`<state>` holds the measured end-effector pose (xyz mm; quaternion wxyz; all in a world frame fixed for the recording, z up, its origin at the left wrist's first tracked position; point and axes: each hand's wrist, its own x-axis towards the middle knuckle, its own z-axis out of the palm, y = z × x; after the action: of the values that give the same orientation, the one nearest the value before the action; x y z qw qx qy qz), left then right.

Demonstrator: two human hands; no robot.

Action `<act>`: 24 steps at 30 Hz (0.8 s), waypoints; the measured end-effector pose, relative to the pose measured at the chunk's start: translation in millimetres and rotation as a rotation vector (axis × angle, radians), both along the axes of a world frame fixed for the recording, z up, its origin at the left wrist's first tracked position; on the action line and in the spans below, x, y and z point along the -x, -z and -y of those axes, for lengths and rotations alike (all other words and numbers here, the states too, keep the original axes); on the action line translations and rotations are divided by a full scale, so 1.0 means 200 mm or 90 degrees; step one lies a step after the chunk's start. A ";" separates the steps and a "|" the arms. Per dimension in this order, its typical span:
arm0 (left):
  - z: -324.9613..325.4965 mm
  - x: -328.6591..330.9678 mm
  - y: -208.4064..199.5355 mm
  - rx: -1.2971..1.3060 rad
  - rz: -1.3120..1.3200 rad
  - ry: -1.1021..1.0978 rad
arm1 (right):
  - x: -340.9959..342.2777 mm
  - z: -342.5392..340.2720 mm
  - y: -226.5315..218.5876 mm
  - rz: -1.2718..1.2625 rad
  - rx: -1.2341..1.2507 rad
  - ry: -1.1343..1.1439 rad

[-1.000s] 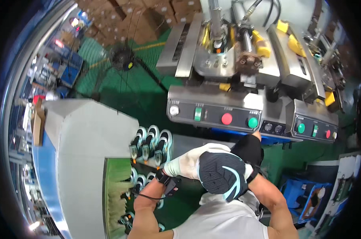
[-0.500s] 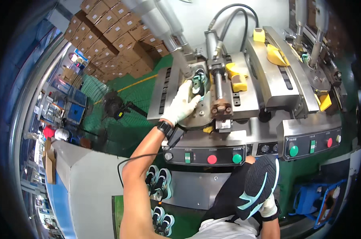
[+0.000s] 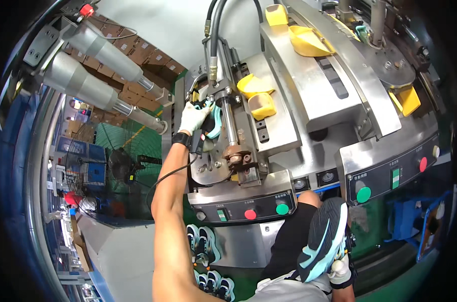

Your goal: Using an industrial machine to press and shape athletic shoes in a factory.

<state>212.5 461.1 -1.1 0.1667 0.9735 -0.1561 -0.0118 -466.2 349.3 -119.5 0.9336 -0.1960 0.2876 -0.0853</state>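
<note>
My left hand (image 3: 194, 119), in a white glove, is closed around a dark shoe (image 3: 216, 121) with a light-blue sole edge. That shoe is tilted onto its side above the rounded metal plate (image 3: 204, 168) of the left press station; my fingers hide part of its upper. By my lap, my right hand (image 3: 341, 272), also gloved, grips another shoe (image 3: 323, 239), its black and light-blue sole facing up. The fingers there are partly hidden behind the shoe.
Metal press cylinders (image 3: 92, 80) slant in at upper left. Yellow pads (image 3: 261, 105) lie right of the central piston. Button panels (image 3: 251, 214) front the machine. Several shoes (image 3: 207, 244) stand below. A caged fan (image 3: 120, 168) and stacked cartons (image 3: 148, 55) are at left.
My left hand has closed around the shoe and tipped it from lying on the plate. The press rods now appear left of it. My view has shifted; the right hand still holds its shoe.
</note>
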 end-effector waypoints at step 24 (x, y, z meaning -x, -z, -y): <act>-1.62 2.47 0.64 0.277 -0.120 -0.222 | -2.23 -0.16 -1.04 0.120 0.393 -0.320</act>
<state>-281.2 784.9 -130.0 0.3846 0.9217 0.0312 -0.0394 -20.2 380.4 89.2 0.8448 -0.5226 0.1050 0.0460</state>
